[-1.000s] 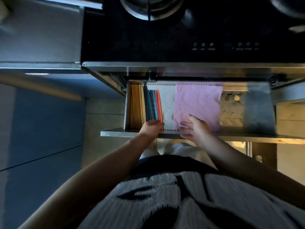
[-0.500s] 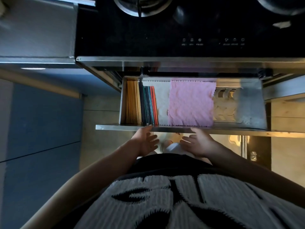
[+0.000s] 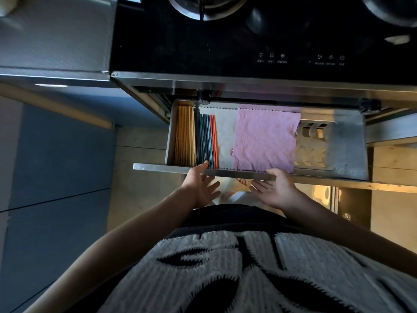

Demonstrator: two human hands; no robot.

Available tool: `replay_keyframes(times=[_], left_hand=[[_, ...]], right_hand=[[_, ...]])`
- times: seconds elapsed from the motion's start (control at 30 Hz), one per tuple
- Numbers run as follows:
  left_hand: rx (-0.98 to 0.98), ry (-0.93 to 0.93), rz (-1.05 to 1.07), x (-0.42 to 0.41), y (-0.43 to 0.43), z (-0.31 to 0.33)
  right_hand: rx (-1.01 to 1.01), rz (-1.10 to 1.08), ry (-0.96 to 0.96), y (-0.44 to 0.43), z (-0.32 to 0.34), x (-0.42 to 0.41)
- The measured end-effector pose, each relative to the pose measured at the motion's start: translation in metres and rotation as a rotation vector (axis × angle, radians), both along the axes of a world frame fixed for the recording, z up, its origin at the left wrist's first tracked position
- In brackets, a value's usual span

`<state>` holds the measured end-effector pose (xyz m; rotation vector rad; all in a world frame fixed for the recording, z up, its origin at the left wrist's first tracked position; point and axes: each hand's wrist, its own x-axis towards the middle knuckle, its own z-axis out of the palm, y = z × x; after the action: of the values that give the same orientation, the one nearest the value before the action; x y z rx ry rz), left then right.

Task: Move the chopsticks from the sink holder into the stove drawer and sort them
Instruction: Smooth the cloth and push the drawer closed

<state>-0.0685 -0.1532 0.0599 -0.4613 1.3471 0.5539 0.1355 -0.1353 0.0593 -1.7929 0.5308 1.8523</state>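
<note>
one drawer (image 3: 158,167); two cloths, pink cloth (image 3: 264,141) and white cloth (image 3: 225,134); three bundles: wooden chopsticks (image 3: 185,136), dark chopsticks (image 3: 203,136), red chopsticks (image 3: 214,136); two hands, left hand (image 3: 200,188) and right hand (image 3: 276,190).

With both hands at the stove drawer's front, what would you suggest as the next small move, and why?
Probably push the drawer front shut with both palms. The wooden chopsticks, dark chopsticks and red chopsticks lie in separate parallel groups at the drawer's left end, and the left hand and right hand are open, empty, at the front edge.
</note>
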Motion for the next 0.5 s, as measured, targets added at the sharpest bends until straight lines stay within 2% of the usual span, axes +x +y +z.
replay_keyframes(times=[0.33, 0.5], left_hand=[[0.075, 0.024, 0.039, 0.003, 0.039, -0.003], [0.205, 0.048, 0.033, 0.013, 0.062, -0.004]], right_hand=[[0.03, -0.109, -0.024, 0.044, 0.006, -0.007], [0.093, -0.141, -0.024, 0.078, 0.007, -0.01]])
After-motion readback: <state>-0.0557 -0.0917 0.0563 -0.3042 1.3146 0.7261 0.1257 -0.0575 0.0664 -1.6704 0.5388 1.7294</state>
